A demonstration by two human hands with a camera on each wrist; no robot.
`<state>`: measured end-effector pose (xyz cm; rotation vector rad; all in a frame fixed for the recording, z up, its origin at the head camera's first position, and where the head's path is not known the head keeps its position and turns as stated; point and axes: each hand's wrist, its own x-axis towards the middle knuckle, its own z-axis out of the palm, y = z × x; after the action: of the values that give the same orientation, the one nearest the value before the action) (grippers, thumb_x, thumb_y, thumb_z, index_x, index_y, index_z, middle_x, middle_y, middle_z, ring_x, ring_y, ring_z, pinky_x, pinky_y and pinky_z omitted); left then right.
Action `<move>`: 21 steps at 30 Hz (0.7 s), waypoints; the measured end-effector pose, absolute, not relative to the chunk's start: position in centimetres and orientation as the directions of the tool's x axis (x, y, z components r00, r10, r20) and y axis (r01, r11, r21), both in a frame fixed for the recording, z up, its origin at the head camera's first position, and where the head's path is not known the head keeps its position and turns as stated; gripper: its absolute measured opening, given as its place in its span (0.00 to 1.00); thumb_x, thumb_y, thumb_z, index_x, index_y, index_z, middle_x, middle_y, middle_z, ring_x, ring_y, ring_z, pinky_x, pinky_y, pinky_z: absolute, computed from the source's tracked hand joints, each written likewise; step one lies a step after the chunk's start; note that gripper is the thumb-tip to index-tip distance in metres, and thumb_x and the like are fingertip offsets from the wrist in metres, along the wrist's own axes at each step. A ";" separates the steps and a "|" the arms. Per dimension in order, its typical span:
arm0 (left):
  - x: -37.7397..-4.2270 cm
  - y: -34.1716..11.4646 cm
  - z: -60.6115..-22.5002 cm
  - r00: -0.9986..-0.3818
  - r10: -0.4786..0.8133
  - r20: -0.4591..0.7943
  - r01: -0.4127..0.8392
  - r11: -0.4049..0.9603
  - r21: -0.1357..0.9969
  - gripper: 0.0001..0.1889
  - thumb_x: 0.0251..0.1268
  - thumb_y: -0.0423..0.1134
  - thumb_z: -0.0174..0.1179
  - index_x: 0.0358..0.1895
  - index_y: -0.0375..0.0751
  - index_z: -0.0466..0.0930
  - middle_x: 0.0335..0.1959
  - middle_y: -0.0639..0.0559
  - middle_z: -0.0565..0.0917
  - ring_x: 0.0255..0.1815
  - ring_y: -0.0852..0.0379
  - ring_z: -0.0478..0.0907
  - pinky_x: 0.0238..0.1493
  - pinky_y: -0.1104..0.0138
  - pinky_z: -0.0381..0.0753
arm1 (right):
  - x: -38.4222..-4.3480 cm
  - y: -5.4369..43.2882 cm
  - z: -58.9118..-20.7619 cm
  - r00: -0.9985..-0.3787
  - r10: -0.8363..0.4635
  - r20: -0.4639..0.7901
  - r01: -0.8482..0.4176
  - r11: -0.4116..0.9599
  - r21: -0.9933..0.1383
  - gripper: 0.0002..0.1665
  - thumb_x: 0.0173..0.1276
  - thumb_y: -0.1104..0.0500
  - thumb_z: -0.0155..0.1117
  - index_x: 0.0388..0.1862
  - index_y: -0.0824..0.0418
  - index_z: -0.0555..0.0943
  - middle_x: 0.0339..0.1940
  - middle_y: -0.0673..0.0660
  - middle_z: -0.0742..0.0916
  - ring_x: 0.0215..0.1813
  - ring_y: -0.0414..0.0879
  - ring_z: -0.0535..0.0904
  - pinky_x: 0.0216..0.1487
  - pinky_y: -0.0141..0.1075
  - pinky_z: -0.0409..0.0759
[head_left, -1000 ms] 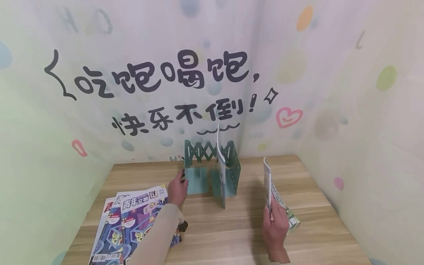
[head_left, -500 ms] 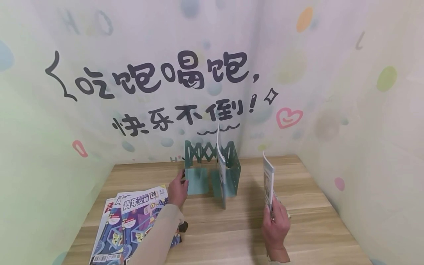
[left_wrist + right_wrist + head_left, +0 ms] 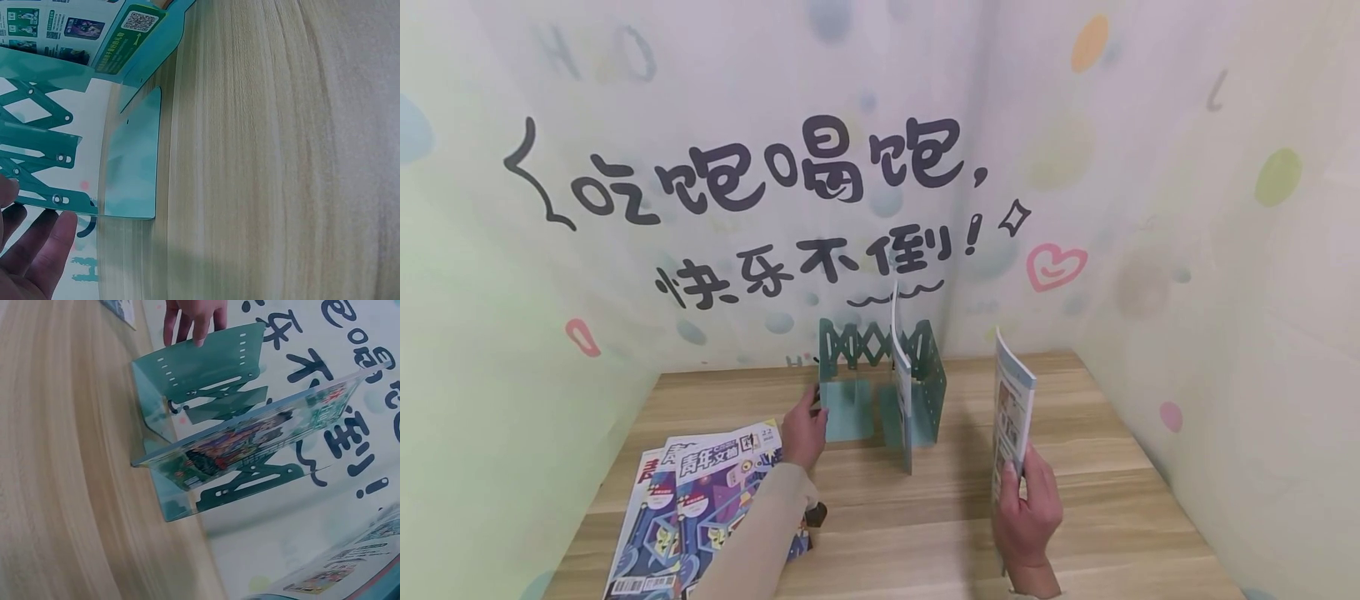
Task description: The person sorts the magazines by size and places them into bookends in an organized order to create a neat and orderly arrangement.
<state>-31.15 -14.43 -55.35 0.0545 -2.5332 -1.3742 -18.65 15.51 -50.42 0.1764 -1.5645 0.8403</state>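
Note:
My left hand [image 3: 805, 433] grips the left end plate of a green expandable book stand [image 3: 847, 410]; in the left wrist view its fingertips [image 3: 59, 234] lie along that plate. One magazine [image 3: 901, 400] stands upright in the stand's right-hand part, its lower corner reaching past the front of the base. My right hand [image 3: 1030, 517] holds a second magazine [image 3: 1015, 404] on end, to the right of the stand and apart from it, thumb on one side and fingers on the other. Part of this magazine [image 3: 337, 569] shows in the right wrist view's lower corner.
Several overlapping magazines [image 3: 715, 500] with purple and blue covers lie flat at the left of the wooden table [image 3: 925, 533], partly under my left forearm. A printed wall cloth [image 3: 745, 242] rises close behind the book stand.
The magazine in my right hand has turned so more of its printed face shows, and its splayed pages at the right have come out of sight. My left hand and the book stand stay put.

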 end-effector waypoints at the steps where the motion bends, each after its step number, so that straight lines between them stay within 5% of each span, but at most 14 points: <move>1: -31.1 -14.4 -55.4 -0.967 -0.154 0.205 0.088 0.552 0.829 0.27 0.71 0.35 0.55 0.72 0.45 0.63 0.65 0.42 0.74 0.55 0.45 0.79 0.51 0.57 0.82 | -18.5 15.3 -49.9 -0.194 0.357 0.914 -0.569 0.718 -0.401 0.20 0.52 0.74 0.58 0.47 0.76 0.82 0.36 0.71 0.85 0.34 0.58 0.79 0.48 0.18 0.74; 11: -31.2 -14.5 -55.3 -0.967 -0.150 0.208 0.094 0.546 0.832 0.27 0.71 0.35 0.55 0.72 0.43 0.64 0.65 0.41 0.74 0.55 0.44 0.79 0.51 0.56 0.81 | -17.9 15.1 -48.5 -0.162 0.378 0.911 -0.632 0.670 -0.390 0.15 0.58 0.72 0.58 0.44 0.77 0.82 0.34 0.70 0.85 0.35 0.46 0.80 0.42 0.18 0.76; 21: -31.2 -14.5 -55.4 -0.967 -0.149 0.206 0.096 0.535 0.839 0.27 0.71 0.35 0.55 0.72 0.43 0.64 0.64 0.41 0.74 0.55 0.45 0.79 0.51 0.57 0.81 | -16.7 14.3 -47.0 -0.143 0.364 0.920 -0.677 0.642 -0.359 0.13 0.61 0.71 0.58 0.42 0.78 0.81 0.34 0.71 0.85 0.36 0.46 0.81 0.44 0.21 0.78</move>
<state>-31.17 -14.53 -55.40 0.0449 -2.5223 -1.4022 -16.72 14.30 -47.02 0.2796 -1.4546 0.9219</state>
